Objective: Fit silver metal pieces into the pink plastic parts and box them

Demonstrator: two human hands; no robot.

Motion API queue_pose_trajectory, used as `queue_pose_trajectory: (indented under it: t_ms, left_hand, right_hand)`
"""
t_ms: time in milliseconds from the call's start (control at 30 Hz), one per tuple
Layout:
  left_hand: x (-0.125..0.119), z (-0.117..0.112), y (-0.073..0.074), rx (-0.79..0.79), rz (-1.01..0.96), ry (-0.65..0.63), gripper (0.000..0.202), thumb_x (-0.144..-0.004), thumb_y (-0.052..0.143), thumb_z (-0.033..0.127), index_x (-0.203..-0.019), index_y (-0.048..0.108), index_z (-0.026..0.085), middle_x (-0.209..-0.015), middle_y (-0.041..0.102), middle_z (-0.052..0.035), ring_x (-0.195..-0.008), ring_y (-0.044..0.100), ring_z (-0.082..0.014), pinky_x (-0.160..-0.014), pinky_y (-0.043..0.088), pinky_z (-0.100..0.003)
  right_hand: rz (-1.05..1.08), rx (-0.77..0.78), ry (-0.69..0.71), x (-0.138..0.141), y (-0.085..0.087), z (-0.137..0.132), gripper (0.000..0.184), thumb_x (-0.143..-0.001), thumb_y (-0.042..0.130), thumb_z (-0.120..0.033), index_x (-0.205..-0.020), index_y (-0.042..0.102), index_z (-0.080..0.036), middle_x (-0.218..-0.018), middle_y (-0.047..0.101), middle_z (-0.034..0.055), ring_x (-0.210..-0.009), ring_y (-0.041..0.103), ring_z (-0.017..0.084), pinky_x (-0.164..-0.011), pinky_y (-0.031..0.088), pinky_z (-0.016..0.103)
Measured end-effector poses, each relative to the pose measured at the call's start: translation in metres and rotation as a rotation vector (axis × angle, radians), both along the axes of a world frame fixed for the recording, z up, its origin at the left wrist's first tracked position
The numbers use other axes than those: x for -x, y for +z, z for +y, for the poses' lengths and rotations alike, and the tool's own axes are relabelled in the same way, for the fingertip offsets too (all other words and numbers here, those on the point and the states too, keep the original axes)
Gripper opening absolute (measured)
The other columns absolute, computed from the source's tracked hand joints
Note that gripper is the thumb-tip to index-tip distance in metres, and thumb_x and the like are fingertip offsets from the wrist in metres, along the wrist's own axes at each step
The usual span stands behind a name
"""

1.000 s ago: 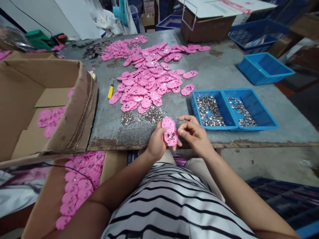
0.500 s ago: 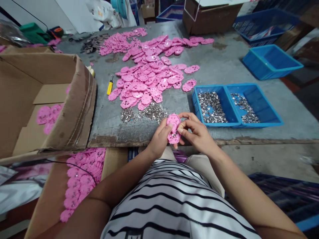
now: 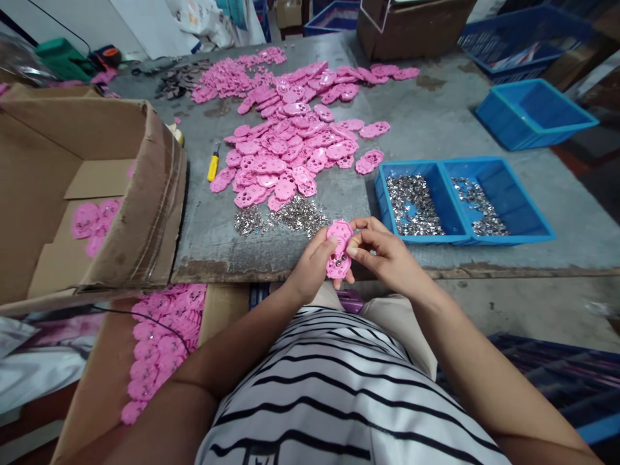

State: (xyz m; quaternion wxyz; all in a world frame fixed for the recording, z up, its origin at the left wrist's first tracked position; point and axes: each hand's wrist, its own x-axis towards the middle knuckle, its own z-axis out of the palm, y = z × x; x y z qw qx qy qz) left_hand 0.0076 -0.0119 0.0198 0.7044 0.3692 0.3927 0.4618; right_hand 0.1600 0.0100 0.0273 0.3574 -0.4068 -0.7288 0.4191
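Observation:
My left hand [image 3: 310, 268] grips a pink plastic plate with holes [image 3: 338, 253] at the near edge of the grey table [image 3: 426, 129]. My right hand [image 3: 385, 258] is closed in a pinch, its fingertips pressed against the plate's right side; whatever small part they hold is hidden. A loose heap of small silver metal pieces [image 3: 290, 218] lies just beyond the hands. Behind it spreads a large pile of pink plates [image 3: 290, 142]. A blue two-compartment tray [image 3: 523, 223] with more silver pieces sits to the right of my hands.
A large open cardboard box [image 3: 159, 194] holding a few pink plates stands at the left. A lower box [image 3: 159, 336] of stacked pink plates is beside my left arm. A yellow-handled screwdriver [image 3: 213, 166], an empty blue bin [image 3: 533, 113] and dark metal parts [image 3: 179, 81] also lie on the table.
My right hand closed in onto the pink plate, which my left hand turned more upright. The camera view dipped slightly.

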Motion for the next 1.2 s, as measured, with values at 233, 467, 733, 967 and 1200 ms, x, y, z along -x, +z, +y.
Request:
queue_pose_trajectory:
  t_ms: [233, 467, 733, 967, 1200]
  left_hand:
    - [0.0003, 0.0001, -0.0026, -0.01, 0.021, -0.016, 0.036, -0.083, 0.054, 0.045, -0.104, 0.053, 0.016, -0.048, 0.051, 0.0053, -0.031, 0.045, -0.0097, -0.03, 0.031, -0.019]
    - [-0.0007, 0.0012, -0.0075, -0.026, 0.034, -0.027, 0.036, -0.083, 0.052, 0.044, -0.106, 0.049, 0.016, -0.055, 0.054, 0.0061, -0.032, 0.047, -0.0093, -0.029, 0.033, -0.019]
    - [-0.001, 0.0029, -0.0055, -0.038, 0.055, -0.043, 0.025, -0.083, 0.05, 0.042, -0.09, 0.045, 0.019, -0.057, 0.054, 0.0058, -0.033, 0.049, -0.0089, -0.028, 0.032, -0.018]
    - [-0.0003, 0.0044, -0.004, -0.045, 0.077, -0.09, 0.022, -0.085, 0.045, 0.04, -0.09, 0.043, 0.019, -0.05, 0.053, 0.0065, -0.031, 0.046, -0.0095, -0.028, 0.033, -0.018]
    - [0.0004, 0.0066, -0.0025, -0.046, 0.095, -0.129, 0.022, -0.085, 0.044, 0.041, -0.09, 0.041, 0.02, -0.043, 0.055, 0.005, -0.029, 0.046, -0.0116, -0.027, 0.031, -0.018]
  right_hand:
    - [-0.013, 0.027, 0.025, -0.0005, 0.0015, 0.0007, 0.019, -0.085, 0.057, -0.032, -0.071, 0.059, -0.019, -0.097, 0.054, 0.0055, -0.094, 0.054, 0.019, -0.088, 0.045, 0.035]
    - [-0.039, 0.071, 0.023, 0.0006, 0.0048, -0.0008, 0.015, -0.084, 0.056, -0.025, -0.07, 0.059, -0.019, -0.098, 0.053, 0.0064, -0.094, 0.053, 0.02, -0.088, 0.045, 0.036]
    - [-0.047, 0.058, 0.026, -0.0005, 0.0062, 0.0005, 0.015, -0.083, 0.055, -0.024, -0.07, 0.058, -0.019, -0.095, 0.052, 0.0059, -0.092, 0.052, 0.019, -0.087, 0.044, 0.036]
    - [-0.076, 0.071, 0.054, -0.0022, 0.0083, 0.0019, 0.017, -0.085, 0.054, -0.027, -0.07, 0.058, -0.019, -0.093, 0.052, 0.0057, -0.091, 0.051, 0.019, -0.087, 0.044, 0.035]
    - [-0.085, 0.096, 0.076, -0.0055, 0.008, 0.0057, 0.017, -0.084, 0.055, -0.028, -0.07, 0.057, -0.02, -0.09, 0.052, 0.0053, -0.093, 0.05, 0.02, -0.088, 0.043, 0.036]
